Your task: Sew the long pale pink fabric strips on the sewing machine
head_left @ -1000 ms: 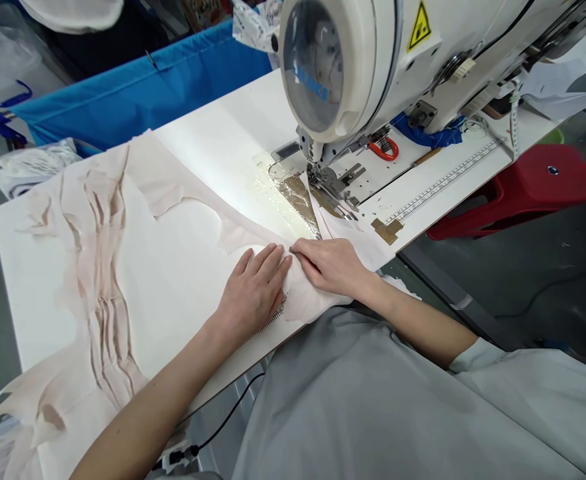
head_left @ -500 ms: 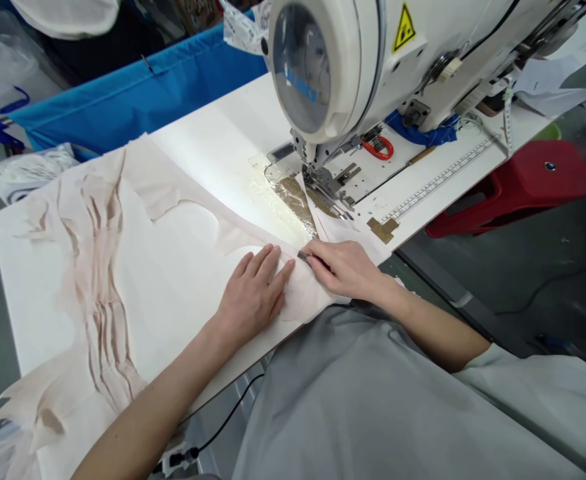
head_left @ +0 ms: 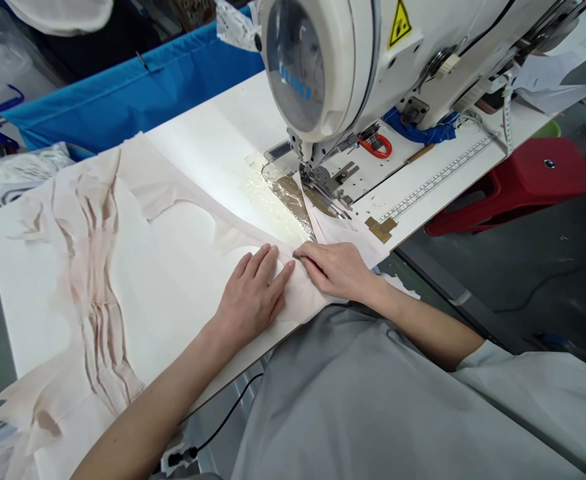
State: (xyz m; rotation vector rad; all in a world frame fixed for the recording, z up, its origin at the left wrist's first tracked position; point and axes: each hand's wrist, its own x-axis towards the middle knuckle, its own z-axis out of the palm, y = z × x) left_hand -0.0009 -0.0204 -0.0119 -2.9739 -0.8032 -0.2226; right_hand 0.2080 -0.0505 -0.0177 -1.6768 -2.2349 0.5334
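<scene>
My left hand (head_left: 253,287) lies flat with fingers spread on a strip of pale pink fabric (head_left: 193,193) near the table's front edge. Just right of it, my right hand (head_left: 340,270) is closed around a small dark metal tool (head_left: 297,255). Only the tool's tip shows, touching the fabric beside my left fingertips, so its kind is unclear. From there the cloth runs under the presser foot (head_left: 317,180) of a white sewing machine (head_left: 343,67). Its other end, with gathered pleats (head_left: 103,287), spreads over the left of the white table (head_left: 167,267).
Red-handled scissors (head_left: 377,145) lie behind the needle area. A measuring scale (head_left: 437,177) runs along the table at the right. A red stool (head_left: 527,180) stands beyond the front edge. Blue cloth (head_left: 137,80) hangs along the back, with a white bundle (head_left: 27,170) at the left.
The view has shifted slightly, moving the machine and table a little left in the picture. Less of the dark tool shows from my right fingers. My left hand stays on the fabric.
</scene>
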